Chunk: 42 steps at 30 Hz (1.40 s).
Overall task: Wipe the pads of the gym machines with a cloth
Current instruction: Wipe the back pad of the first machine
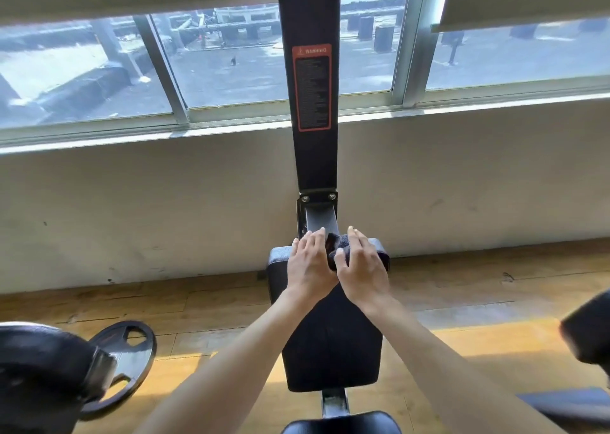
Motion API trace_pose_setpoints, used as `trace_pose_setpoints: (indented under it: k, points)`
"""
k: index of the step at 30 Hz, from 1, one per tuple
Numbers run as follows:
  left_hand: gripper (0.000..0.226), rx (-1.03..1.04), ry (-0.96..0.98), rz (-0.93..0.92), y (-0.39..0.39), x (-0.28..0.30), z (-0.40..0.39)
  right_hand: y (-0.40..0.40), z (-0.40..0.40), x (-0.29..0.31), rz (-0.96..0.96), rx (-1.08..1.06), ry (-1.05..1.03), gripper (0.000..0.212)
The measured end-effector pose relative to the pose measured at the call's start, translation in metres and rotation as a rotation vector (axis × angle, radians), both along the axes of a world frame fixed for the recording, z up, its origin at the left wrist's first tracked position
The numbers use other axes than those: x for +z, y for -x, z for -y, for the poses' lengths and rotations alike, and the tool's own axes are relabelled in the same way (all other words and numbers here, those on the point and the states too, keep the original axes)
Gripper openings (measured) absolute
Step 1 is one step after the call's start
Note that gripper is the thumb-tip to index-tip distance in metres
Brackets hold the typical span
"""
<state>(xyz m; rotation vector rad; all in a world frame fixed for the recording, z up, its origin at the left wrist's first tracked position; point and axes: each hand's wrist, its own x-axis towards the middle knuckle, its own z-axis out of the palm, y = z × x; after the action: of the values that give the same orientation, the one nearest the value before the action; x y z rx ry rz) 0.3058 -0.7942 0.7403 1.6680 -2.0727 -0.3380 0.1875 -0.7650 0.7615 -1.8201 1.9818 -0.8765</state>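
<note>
Wiping step, top end of pad point(330, 341): both hands press a dark cloth point(340, 247) flat near the middle of the frame, just below the upright post point(313, 103).

Grip: left hand point(308, 265) lies with fingers straight over the cloth's left part; right hand point(361, 265) lies likewise over its right part. Neither is curled round the cloth; it is held by downward pressure only.

Method, as judged: keep both palms flat so the cloth does not bunch, draw it down the pad's length toward the lower edge of the frame, overlap the strokes, and take in the side edges.

Pad: black, long, rounded corners, faintly grained, lying from centre to lower centre on a metal bracket.

Cloth: dark, soft, rumpled between the hands, partly hidden beneath them.
</note>
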Motion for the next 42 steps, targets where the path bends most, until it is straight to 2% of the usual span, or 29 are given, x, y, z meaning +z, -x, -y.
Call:
trace_pose_setpoints:
  k: [3,8,11,14,20,24,27,32,39,42]
  points:
    - [0.076,-0.042,-0.029,0.095,-0.011,-0.004,-0.001,-0.013,0.007,-0.006,-0.055,0.011,-0.046,0.06]
    - [0.097,-0.157,0.056,0.182,-0.027,-0.013,-0.001,-0.016,0.015,-0.008,-0.145,-0.028,-0.046,0.07]
    - [0.106,-0.14,0.097,0.162,-0.027,-0.017,-0.001,-0.014,0.019,-0.007,-0.156,-0.01,-0.069,0.058]
    - [0.108,-0.13,0.136,0.151,-0.024,-0.02,0.001,-0.004,0.021,-0.002,-0.162,0.008,-0.018,0.031]
    - [0.111,-0.192,0.109,0.234,-0.02,-0.02,0.002,0.025,0.019,-0.008,-0.256,0.007,0.141,0.038]
    - [0.112,-0.319,0.092,0.234,-0.007,-0.018,0.004,0.049,0.014,-0.02,-0.171,-0.068,0.223,0.037]
    - [0.11,-0.368,0.055,0.23,0.008,-0.016,0.004,0.055,0.011,-0.026,-0.076,0.013,0.188,0.033]
    - [0.11,-0.356,0.036,0.271,0.014,-0.017,0.007,0.067,0.012,-0.038,0.014,0.108,0.19,0.035]
    - [0.101,-0.304,0.019,0.254,0.021,-0.011,0.003,0.082,0.016,-0.049,-0.032,0.237,0.412,0.026]
    - [0.1,-0.278,-0.018,0.28,0.025,-0.007,0.001,0.086,0.017,-0.051,0.003,0.211,0.455,0.036]
